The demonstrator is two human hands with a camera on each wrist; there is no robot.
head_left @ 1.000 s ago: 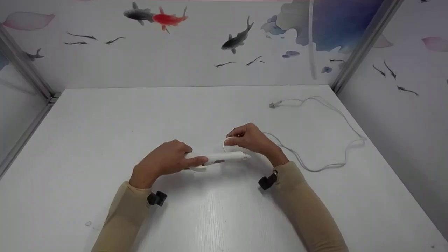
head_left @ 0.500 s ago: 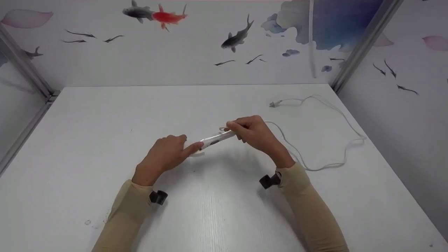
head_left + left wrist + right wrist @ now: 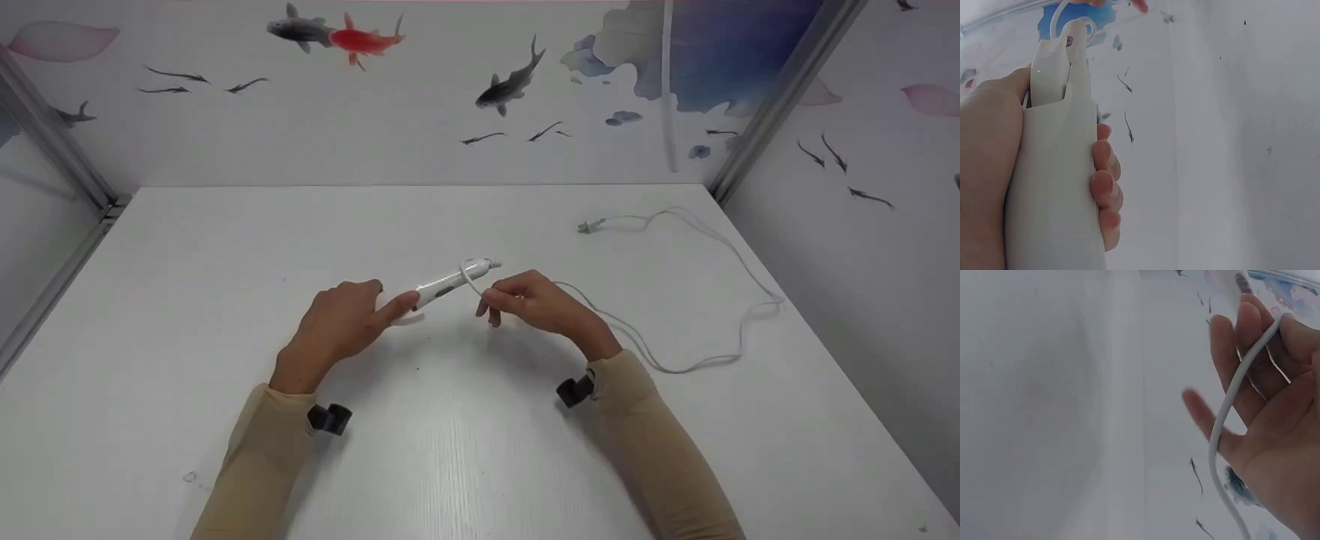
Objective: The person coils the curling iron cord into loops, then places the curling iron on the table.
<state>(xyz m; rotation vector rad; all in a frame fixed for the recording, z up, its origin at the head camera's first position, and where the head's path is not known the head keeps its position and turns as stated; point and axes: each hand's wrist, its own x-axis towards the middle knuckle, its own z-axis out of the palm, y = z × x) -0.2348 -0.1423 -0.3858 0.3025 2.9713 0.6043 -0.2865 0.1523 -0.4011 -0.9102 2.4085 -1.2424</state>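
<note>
My left hand (image 3: pixel 337 322) grips a white corded appliance that looks like a hair iron (image 3: pixel 1055 169). Its thumb lies along the near side, and the other fingers curl round the body. The slim end (image 3: pixel 476 268) of the iron tilts up to the right, above the table. A loop of white power cord (image 3: pixel 471 279) passes over that slim end. My right hand (image 3: pixel 540 304), just right of and below it, pinches the cord between thumb and forefinger, its other fingers loosely spread. In the right wrist view the cord (image 3: pixel 1224 410) runs across the palm.
More cord (image 3: pixel 741 330) trails in loose curves over the right side of the white table (image 3: pixel 420 465), ending in a two-pin plug (image 3: pixel 590 226) towards the back. Printed panels (image 3: pixel 420 142) wall the back and sides.
My right hand has gone up over the slim end and come down on the near side, bringing the cord across it. The iron's slim end has risen away from me.
</note>
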